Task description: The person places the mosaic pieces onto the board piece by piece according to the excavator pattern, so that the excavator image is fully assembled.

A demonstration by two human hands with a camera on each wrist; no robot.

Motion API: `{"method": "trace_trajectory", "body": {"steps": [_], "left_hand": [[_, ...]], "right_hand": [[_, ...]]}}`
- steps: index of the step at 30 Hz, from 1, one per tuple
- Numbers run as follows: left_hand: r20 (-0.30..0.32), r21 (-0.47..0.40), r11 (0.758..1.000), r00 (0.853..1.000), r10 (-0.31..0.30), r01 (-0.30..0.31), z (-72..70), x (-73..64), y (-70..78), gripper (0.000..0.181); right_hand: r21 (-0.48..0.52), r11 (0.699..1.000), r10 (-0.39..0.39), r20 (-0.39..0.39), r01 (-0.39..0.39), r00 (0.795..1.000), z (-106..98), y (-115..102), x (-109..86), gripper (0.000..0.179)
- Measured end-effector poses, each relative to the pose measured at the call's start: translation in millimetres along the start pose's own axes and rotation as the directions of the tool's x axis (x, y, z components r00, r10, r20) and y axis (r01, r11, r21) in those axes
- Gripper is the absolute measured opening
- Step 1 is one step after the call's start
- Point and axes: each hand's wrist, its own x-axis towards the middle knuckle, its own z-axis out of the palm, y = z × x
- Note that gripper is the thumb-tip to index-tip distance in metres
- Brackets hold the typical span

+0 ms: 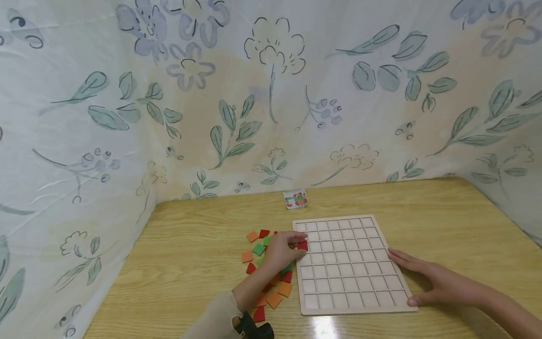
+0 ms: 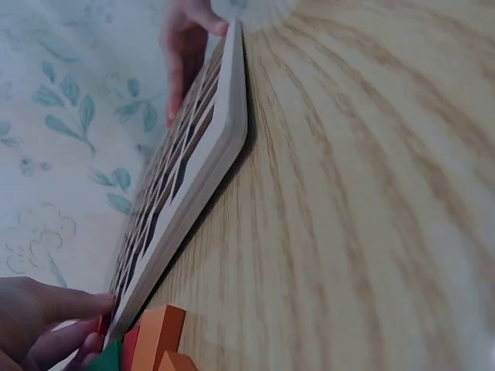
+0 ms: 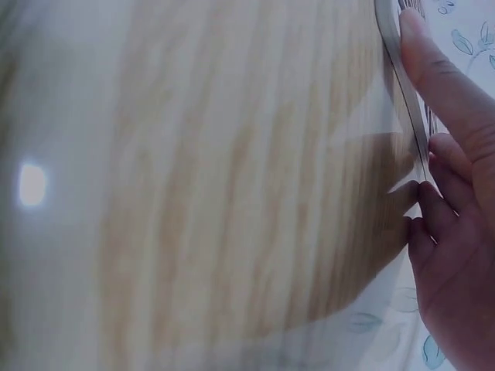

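A pale wooden grid board (image 1: 355,278) lies on the table. At a left-column cell, third row from the far end, my left hand (image 1: 281,252) pinches a red tile (image 1: 302,245) between thumb and fingers. The left wrist view shows those fingertips right at the board's rim. Beneath and around that hand is a loose pile of orange (image 1: 274,299), green (image 1: 259,249) and red tiles (image 1: 259,314), partly hidden by it. My right hand (image 1: 440,282) touches the board's right edge with extended fingers, its thumb at the near right corner.
A small printed card (image 1: 295,199) with a coloured pattern lies beyond the board, near the back of the wooden table (image 1: 190,263). Floral cloth (image 1: 271,103) hangs behind the table and along both sides. A dark band (image 1: 254,327) is round my left wrist.
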Motion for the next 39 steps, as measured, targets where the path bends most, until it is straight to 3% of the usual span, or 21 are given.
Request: {"method": "trace_trajectory", "body": {"steps": [8,14,18,22,25,28,33,39], "left_hand": [[-0.023,0.040,0.997,0.998,0.065,-0.064,-0.7,-2.4,-0.2,0.025],[0.031,0.063,0.994,0.996,0.085,-0.087,-1.9,-1.4,2.9,0.025],[0.049,0.035,0.995,0.995,0.091,-0.092,-2.5,-0.5,3.3,0.024],[0.066,-0.061,0.995,0.995,0.077,-0.073,-7.0,-2.5,-2.6,0.025],[0.087,-0.157,0.987,0.995,0.038,-0.024,-17.4,-7.1,-8.1,0.028],[0.079,-0.198,0.980,0.997,-0.012,0.028,-34.6,-14.2,-13.5,0.031],[-0.004,-0.169,0.981,0.996,-0.092,0.090,-70.1,-30.5,-23.0,0.031],[-0.057,-0.129,0.987,0.992,-0.108,0.100,-98.4,-40.4,-37.4,0.029]], "right_hand": [[0.003,1.000,-0.007,-0.001,0.008,1.000,0.0,1.0,0.5,0.085],[0.017,1.000,-0.011,0.001,0.011,1.000,-0.2,1.5,0.6,0.085],[0.011,1.000,-0.014,-0.008,0.014,1.000,0.4,1.9,0.8,0.085],[0.017,1.000,-0.011,-0.006,0.012,1.000,1.5,1.6,1.7,0.084],[0.021,1.000,-0.009,-0.008,0.009,1.000,2.0,1.0,2.2,0.084],[0.011,1.000,-0.006,-0.018,0.006,1.000,2.3,0.2,1.9,0.084],[-0.004,1.000,-0.013,-0.024,0.013,1.000,2.4,-1.0,0.5,0.085],[-0.002,1.000,-0.015,-0.029,0.015,0.999,2.4,-0.7,0.4,0.085]]}}
